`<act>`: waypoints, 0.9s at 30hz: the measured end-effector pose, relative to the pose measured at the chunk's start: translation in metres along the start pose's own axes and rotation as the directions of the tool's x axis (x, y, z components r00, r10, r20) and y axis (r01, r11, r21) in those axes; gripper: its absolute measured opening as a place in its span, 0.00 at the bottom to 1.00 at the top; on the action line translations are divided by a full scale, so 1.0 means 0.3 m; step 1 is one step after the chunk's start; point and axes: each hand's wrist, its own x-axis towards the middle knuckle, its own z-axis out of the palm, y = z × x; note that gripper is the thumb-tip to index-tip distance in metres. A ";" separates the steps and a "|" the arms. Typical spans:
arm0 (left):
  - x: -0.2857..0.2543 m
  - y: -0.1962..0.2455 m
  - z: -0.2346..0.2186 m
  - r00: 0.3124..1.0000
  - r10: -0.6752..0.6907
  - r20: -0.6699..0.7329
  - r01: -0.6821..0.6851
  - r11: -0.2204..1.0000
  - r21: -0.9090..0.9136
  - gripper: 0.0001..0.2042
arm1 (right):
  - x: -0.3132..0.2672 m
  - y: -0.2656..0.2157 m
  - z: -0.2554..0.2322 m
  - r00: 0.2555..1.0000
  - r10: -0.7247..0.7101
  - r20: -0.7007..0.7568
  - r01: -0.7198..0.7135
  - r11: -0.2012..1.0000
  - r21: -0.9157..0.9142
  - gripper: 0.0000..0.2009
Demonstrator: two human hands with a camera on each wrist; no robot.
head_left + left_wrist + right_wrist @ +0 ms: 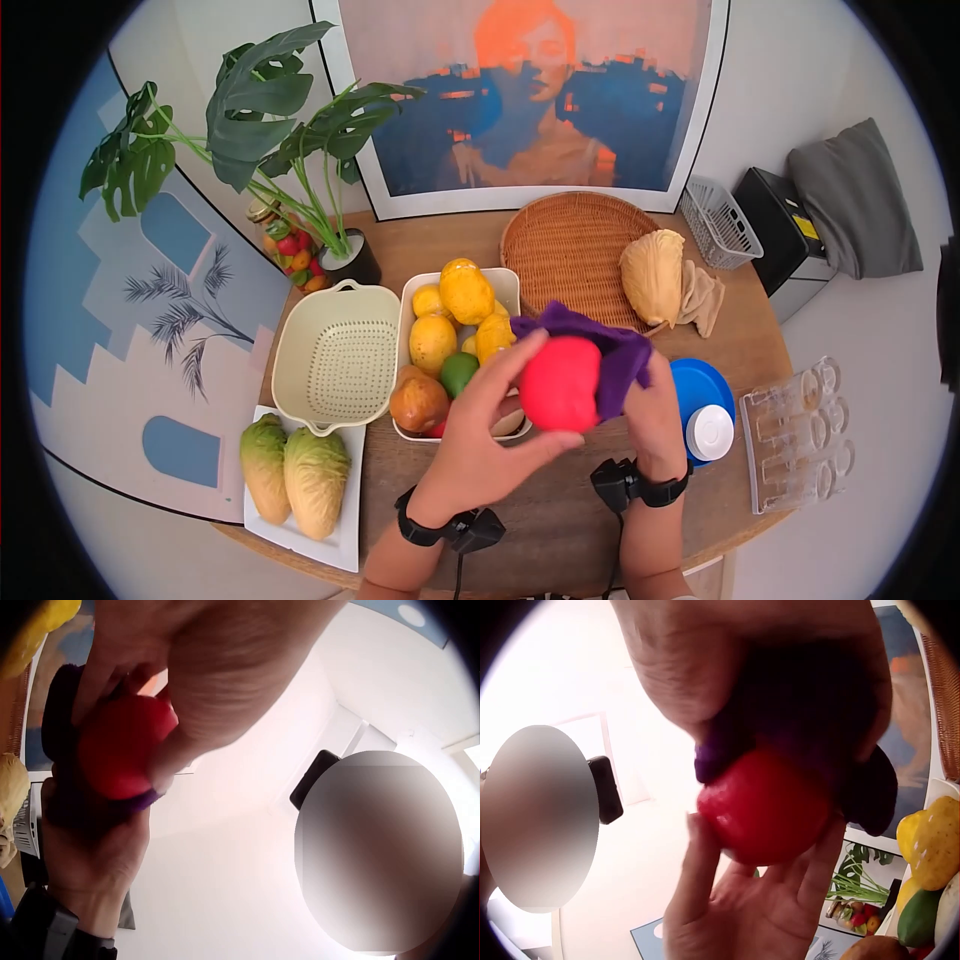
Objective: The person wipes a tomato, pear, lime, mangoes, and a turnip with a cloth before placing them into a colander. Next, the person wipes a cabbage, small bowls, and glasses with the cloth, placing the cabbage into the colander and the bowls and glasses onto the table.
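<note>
A round red fruit [560,384] is held above the wooden table [560,520] between both hands. My left hand [490,440] grips it from the left and below, thumb under it and fingers over its top. My right hand [655,415] holds a purple cloth [600,345] pressed against the fruit's right and far side. The left wrist view shows the red fruit [124,746] between the fingers, with the dark cloth [60,712] behind. In the right wrist view the red fruit [769,806] sits under the cloth [817,697] and the left hand's fingers [705,862] cup it.
A white tub [508,283] of yellow, green and brown fruit stands just beyond the hands. Left of it sits an empty colander [335,355], then two cabbages [295,475] on a tray. A wicker tray [570,245], a blue plate [700,385] with a white lid and a clear rack [800,430] lie right.
</note>
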 end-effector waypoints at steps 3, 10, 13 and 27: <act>0.012 -0.011 -0.013 0.990 0.027 -0.137 -0.027 1.000 0.000 0.40 | -0.001 -0.017 0.034 0.987 0.003 0.161 0.012 0.996 -0.089 0.29; -0.016 0.061 -0.022 0.995 0.099 -0.005 -0.086 0.884 0.460 0.39 | -0.009 0.019 0.059 0.997 -0.010 0.076 0.022 0.987 -0.157 0.22; -0.020 0.070 -0.037 0.993 0.117 0.021 -0.114 0.880 0.462 0.37 | -0.009 0.018 0.045 1.000 0.028 -0.012 -0.029 0.998 -0.058 0.15; -0.005 -0.050 -0.001 0.981 -0.046 -0.186 0.016 0.987 -0.162 0.37 | 0.000 -0.010 0.057 0.996 -0.023 0.084 0.028 0.998 -0.060 0.34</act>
